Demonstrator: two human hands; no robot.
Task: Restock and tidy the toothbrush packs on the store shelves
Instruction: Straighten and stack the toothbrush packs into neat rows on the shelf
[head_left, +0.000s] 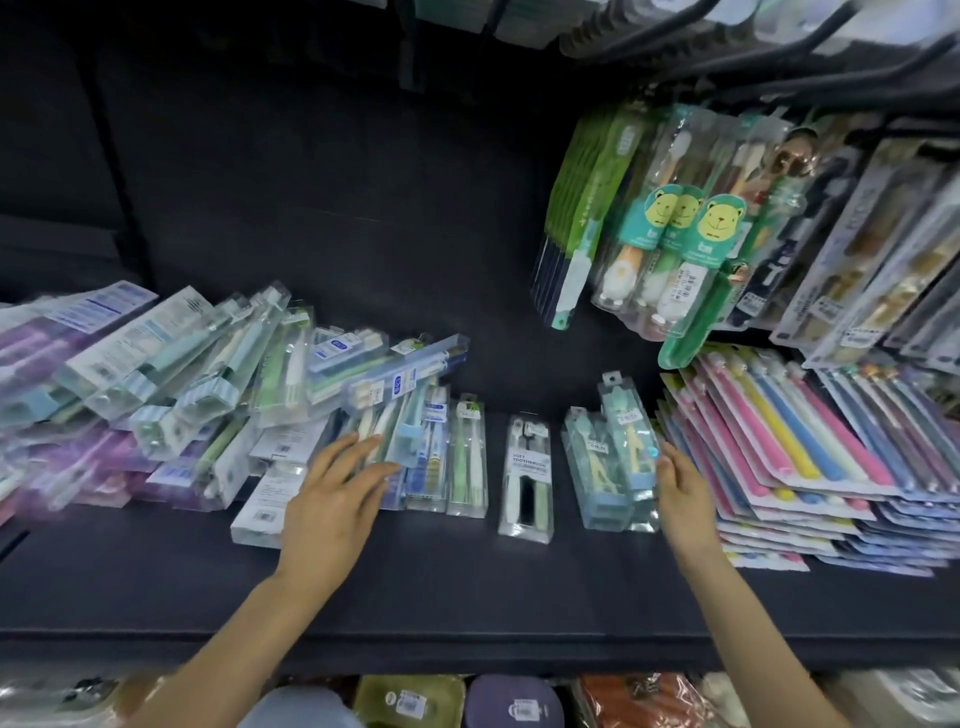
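Note:
Clear toothbrush packs lie on a dark shelf (467, 582). A jumbled heap of packs (197, 374) covers the left half. My left hand (332, 499) lies flat with spread fingers on the packs at the heap's right edge (415, 457). A lone pack labelled soft toothbrush (525, 478) lies in the middle. To its right stands a small group of light blue packs (608, 457), and my right hand (683, 488) touches their right side, fingers straight. A stack of flat cards with coloured brushes (789, 457) lies far right.
Children's brush packs with lion labels (675, 228) and green packs (582, 208) hang from hooks at the upper right, with more hanging packs (872, 249) beyond. Below the shelf edge sit coloured items (514, 701) on a lower shelf.

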